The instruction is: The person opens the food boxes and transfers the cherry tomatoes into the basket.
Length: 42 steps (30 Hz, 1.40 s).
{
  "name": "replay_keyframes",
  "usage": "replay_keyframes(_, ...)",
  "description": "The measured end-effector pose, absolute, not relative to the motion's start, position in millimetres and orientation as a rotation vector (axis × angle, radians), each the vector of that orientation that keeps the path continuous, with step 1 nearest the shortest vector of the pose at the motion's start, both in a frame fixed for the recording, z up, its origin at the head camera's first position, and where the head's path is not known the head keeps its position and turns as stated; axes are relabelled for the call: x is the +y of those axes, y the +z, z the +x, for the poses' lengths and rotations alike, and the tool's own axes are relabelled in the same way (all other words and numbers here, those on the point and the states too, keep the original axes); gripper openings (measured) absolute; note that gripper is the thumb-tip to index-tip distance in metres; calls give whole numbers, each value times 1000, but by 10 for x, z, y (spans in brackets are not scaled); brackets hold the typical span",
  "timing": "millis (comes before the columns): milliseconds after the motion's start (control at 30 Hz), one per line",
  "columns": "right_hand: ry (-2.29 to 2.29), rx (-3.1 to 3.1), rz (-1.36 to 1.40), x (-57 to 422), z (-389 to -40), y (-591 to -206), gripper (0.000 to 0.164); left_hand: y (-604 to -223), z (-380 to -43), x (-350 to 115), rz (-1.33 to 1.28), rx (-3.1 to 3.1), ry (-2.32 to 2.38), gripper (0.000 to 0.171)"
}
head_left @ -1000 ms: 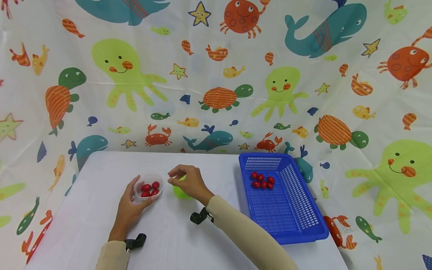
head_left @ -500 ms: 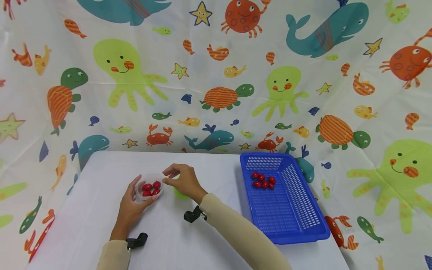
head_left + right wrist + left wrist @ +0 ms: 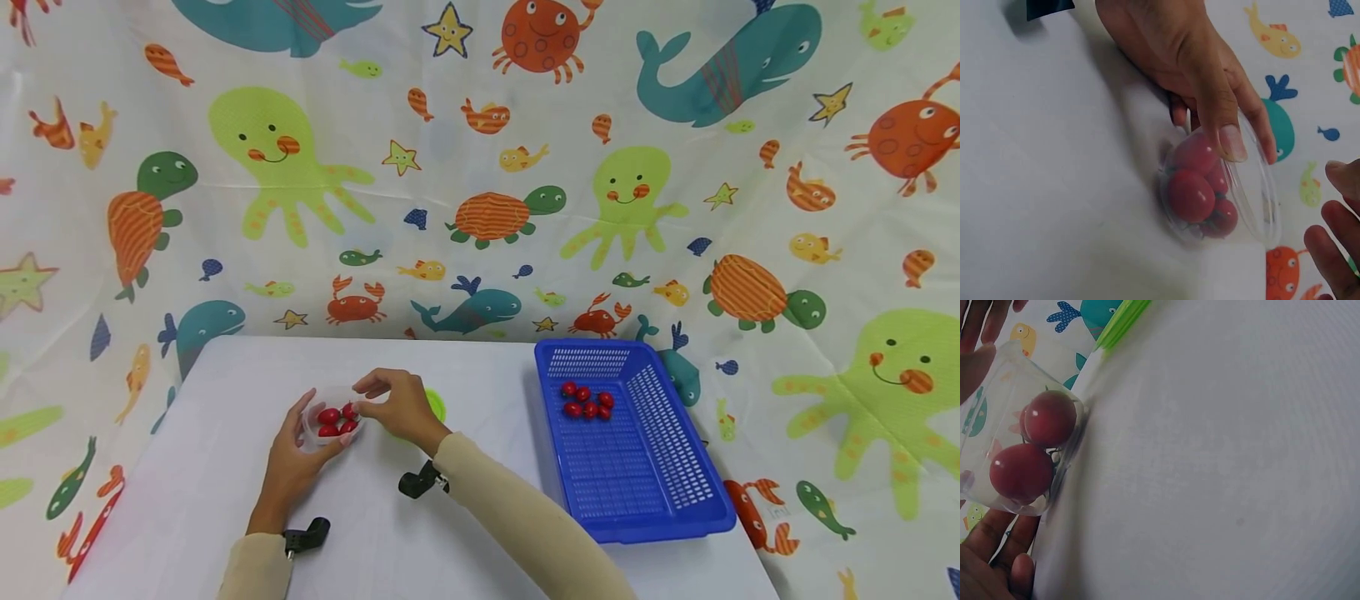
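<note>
My left hand [image 3: 296,458] grips a clear round plastic cup [image 3: 330,394] on the white table, thumb on the near side and fingers on the far side. Several red cherry tomatoes [image 3: 1191,195] lie in the cup. My right hand [image 3: 405,407] is over the cup's right rim, thumb and fingertips apart. In the right wrist view its fingers [image 3: 1329,262] stand clear of the cup and hold nothing. A bright green round lid [image 3: 436,405] lies behind my right hand, partly hidden by it.
On the table's right side stands a blue plastic basket [image 3: 652,492] with several cherry tomatoes [image 3: 583,394] near its back left. Behind the table hangs a white cloth [image 3: 465,75] printed with sea animals. Both wrists carry small black cameras.
My right hand has moved left from above the green lid to the cup's rim, so more of the lid shows. My left hand and the cup have stayed in place.
</note>
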State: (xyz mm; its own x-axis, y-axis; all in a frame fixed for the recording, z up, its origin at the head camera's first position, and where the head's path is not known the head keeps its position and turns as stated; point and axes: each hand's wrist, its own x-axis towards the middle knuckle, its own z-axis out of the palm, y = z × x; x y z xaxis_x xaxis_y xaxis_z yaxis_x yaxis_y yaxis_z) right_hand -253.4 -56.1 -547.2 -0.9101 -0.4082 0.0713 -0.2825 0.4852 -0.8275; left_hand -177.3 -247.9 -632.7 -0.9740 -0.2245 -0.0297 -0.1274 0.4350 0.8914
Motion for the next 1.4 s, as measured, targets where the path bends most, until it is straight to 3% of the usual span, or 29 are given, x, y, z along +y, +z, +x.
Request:
replay_keyframes(1000,-1280,2619,-617,-941,-2474,-5708,25,-6346,-1777,-2475,328,-2592,-1533,101)
replay_keyframes(1400,-1099,2679,-812,-1028,-2531,-5770,23,-6394,-1799,-2482,314,-2585,-1526,100)
